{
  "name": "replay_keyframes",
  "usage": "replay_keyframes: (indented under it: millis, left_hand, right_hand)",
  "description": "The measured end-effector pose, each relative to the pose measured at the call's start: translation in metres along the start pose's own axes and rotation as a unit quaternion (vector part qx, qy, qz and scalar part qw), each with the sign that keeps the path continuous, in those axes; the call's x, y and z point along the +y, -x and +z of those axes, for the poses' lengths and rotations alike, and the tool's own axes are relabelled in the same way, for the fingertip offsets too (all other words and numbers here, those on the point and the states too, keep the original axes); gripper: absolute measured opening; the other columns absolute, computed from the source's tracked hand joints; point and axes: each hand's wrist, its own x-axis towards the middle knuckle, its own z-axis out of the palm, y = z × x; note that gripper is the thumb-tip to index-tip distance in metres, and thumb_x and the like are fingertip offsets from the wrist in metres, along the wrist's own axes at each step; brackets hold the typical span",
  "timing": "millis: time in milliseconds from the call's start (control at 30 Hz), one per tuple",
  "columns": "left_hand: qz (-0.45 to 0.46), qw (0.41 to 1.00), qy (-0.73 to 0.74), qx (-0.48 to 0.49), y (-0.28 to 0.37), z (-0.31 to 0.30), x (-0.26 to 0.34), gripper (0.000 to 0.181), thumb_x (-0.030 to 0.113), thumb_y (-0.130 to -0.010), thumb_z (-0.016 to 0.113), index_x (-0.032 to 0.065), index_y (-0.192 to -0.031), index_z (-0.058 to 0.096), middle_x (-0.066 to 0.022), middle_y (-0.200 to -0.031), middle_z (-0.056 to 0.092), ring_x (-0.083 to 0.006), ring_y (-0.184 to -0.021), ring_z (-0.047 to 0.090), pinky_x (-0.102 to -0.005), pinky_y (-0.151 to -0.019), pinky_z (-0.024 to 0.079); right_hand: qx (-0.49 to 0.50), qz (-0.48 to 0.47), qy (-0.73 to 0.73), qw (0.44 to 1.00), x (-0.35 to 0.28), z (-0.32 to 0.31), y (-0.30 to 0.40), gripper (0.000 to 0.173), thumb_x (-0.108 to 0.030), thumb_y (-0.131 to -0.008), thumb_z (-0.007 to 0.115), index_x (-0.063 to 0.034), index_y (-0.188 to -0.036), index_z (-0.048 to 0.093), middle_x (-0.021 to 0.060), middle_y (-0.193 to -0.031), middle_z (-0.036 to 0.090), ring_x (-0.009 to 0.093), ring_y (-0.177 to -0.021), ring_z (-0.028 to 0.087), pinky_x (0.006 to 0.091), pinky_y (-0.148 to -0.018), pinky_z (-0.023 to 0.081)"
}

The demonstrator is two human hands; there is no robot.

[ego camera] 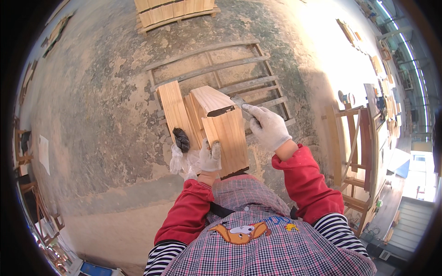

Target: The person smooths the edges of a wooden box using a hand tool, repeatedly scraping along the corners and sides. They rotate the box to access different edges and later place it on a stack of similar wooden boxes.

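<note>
My right hand (271, 127), in a white glove, grips a putty knife (239, 100) with its blade at the upper right corner of a wooden board piece (228, 141). Dark material lines that piece's upper edge and its lower edge near my apron. My left hand (210, 157), gloved too, holds the board piece at its left side. Behind it stands another pale wooden piece (210, 96). Left of these lies a long wooden board (174, 107) with a black lump (181, 139) on it, beside a clear plastic bag (178, 160).
A slatted wooden pallet (238, 62) lies on the stained floor beyond the boards. Farther off, stacked boards (176, 12) rest on another pallet. At the right stands a wooden frame rack (355, 145) with panels. A white sheet (44, 154) lies on the floor at far left.
</note>
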Motion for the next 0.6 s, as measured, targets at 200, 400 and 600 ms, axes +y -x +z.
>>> replay_keyframes:
  millis: [200, 400, 600]
  left_hand:
    - [0.012, 0.998, 0.061, 0.026, 0.001, 0.014, 0.021, 0.038, 0.035, -0.093, 0.057, 0.0026, -0.111, 0.053, -0.0004, -0.089, 0.057, -0.0090, -0.079, 0.052, -0.0257, -0.070, 0.044]
    - [-0.011, 0.999, 0.039, 0.022, 0.001, 0.007, 0.008, 0.040, 0.035, -0.093, 0.058, 0.0022, -0.115, 0.052, -0.0009, -0.094, 0.058, -0.0085, -0.082, 0.052, -0.0258, -0.072, 0.044]
    - [-0.004, 0.999, 0.043, 0.026, 0.001, 0.006, 0.008, 0.042, 0.035, -0.093, 0.058, 0.0017, -0.117, 0.052, -0.0007, -0.097, 0.057, -0.0084, -0.083, 0.050, -0.0245, -0.074, 0.042]
  right_hand:
    - [-0.110, -0.078, 0.085, 0.987, -0.033, -0.016, 0.007, 0.041, -0.013, -0.085, 0.051, -0.0189, -0.124, 0.056, 0.0112, -0.091, 0.062, 0.031, -0.083, 0.063, 0.0414, -0.073, 0.051]
    - [-0.122, -0.095, 0.136, 0.979, -0.029, -0.024, -0.004, 0.034, -0.016, -0.084, 0.052, -0.0195, -0.118, 0.060, 0.0102, -0.091, 0.064, 0.030, -0.082, 0.064, 0.0419, -0.071, 0.051]
    - [-0.086, -0.062, 0.155, 0.982, 0.013, -0.050, -0.004, 0.033, -0.015, -0.084, 0.053, -0.0178, -0.115, 0.061, 0.0110, -0.090, 0.064, 0.031, -0.084, 0.063, 0.0413, -0.072, 0.051]
